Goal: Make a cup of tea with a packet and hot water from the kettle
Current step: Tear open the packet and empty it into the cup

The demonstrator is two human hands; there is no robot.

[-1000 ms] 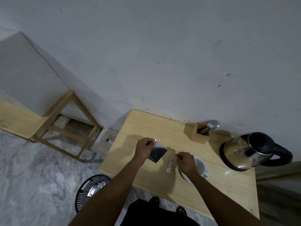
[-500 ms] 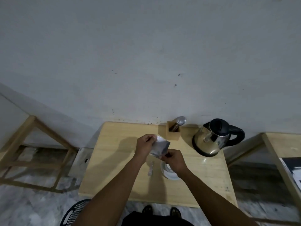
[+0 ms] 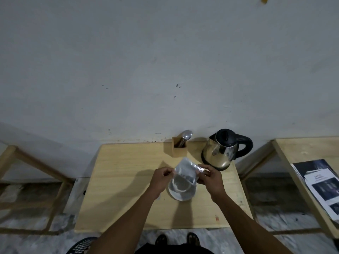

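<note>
A silver foil tea packet (image 3: 187, 170) is held over a white cup (image 3: 180, 186) that stands on a white saucer (image 3: 181, 196). My left hand (image 3: 161, 178) pinches the packet's left edge and my right hand (image 3: 211, 177) pinches its right corner. The packet tilts down toward the cup and hides part of the rim. A steel kettle (image 3: 222, 149) with a black lid and handle stands at the back right of the wooden table (image 3: 124, 182).
A wooden holder (image 3: 179, 149) with a metal spoon (image 3: 186, 136) sits by the wall, left of the kettle. A second wooden table (image 3: 300, 149) at the right carries printed papers (image 3: 322, 184). A wooden frame (image 3: 33, 162) stands left. A black basket (image 3: 80, 246) lies on the floor.
The view swung right and centred on the table. Both hands brought the packet from the table's left-middle to above the cup; the right hand took hold of its right corner.
</note>
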